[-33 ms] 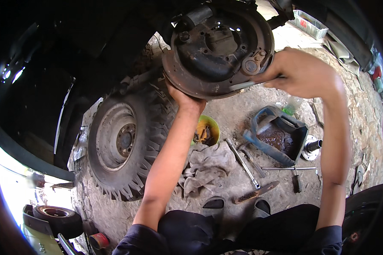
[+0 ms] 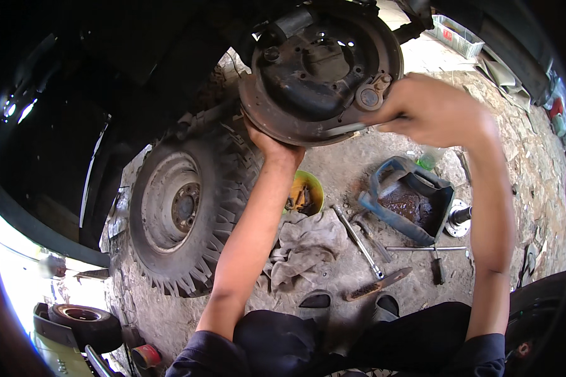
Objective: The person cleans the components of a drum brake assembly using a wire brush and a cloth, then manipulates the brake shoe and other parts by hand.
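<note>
Cupping the lower left rim of the drum-brake assembly [image 2: 330,103] from below with the left hand [image 2: 273,143], palm against the curved brake shoe [image 2: 264,116]; with most fingers hidden behind the metal, cannot tell whether spread or pressed together. Pinching a pale, narrow strip [image 2: 346,129] between thumb and fingers of the right hand [image 2: 431,113], blurred, at the assembly's lower right edge, just below the round, rusty pivot [image 2: 369,97]; laying the strip along the shoe's outer curve. At top centre, under the dark vehicle body: the whole assembly, well above the ground. Down to the left, on edge behind the left forearm, a chunky-treaded wheel [image 2: 183,210]. Below the assembly, a yellow-green bucket [image 2: 321,190] with rusty metal pieces inside, just beside a crumpled grey rag [image 2: 308,245]. To the right of the rag, on the ground, a long chrome wrench [image 2: 358,242], a wooden-handled wire brush [image 2: 378,284] and an open-topped blue container [image 2: 391,220] with dark sludge inside. Just beside the container, near the right forearm, a flanged shaft [image 2: 460,217].
</note>
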Demonstrator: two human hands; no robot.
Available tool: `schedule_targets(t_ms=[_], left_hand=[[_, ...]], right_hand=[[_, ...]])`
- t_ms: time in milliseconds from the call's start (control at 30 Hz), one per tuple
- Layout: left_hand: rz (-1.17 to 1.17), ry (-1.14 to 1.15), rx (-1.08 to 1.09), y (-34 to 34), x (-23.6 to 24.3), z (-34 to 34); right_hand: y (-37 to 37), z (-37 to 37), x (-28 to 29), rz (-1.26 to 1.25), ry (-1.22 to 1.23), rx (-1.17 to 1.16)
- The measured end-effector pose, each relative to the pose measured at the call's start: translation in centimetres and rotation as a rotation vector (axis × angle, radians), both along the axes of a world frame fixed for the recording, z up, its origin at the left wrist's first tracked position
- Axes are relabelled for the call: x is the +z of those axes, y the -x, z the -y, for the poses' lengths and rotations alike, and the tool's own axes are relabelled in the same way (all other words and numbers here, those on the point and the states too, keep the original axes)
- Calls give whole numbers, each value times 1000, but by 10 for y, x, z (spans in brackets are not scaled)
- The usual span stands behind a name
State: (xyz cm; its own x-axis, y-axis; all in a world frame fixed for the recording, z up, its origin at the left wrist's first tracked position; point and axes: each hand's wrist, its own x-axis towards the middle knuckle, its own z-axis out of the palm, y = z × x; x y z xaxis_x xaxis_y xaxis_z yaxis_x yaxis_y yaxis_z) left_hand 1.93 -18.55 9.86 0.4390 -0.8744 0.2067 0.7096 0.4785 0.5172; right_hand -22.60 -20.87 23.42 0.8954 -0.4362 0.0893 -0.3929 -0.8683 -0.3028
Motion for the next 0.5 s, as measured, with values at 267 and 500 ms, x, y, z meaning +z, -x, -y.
schedule_targets(t_ms=[267, 500], left_hand=[[11, -76, -30, -1, 6, -3], [8, -167, -38, 2, 17, -12]], right_hand=[[33, -21, -14, 96, 77, -56], [1, -67, -131, -477, -404, 218]])
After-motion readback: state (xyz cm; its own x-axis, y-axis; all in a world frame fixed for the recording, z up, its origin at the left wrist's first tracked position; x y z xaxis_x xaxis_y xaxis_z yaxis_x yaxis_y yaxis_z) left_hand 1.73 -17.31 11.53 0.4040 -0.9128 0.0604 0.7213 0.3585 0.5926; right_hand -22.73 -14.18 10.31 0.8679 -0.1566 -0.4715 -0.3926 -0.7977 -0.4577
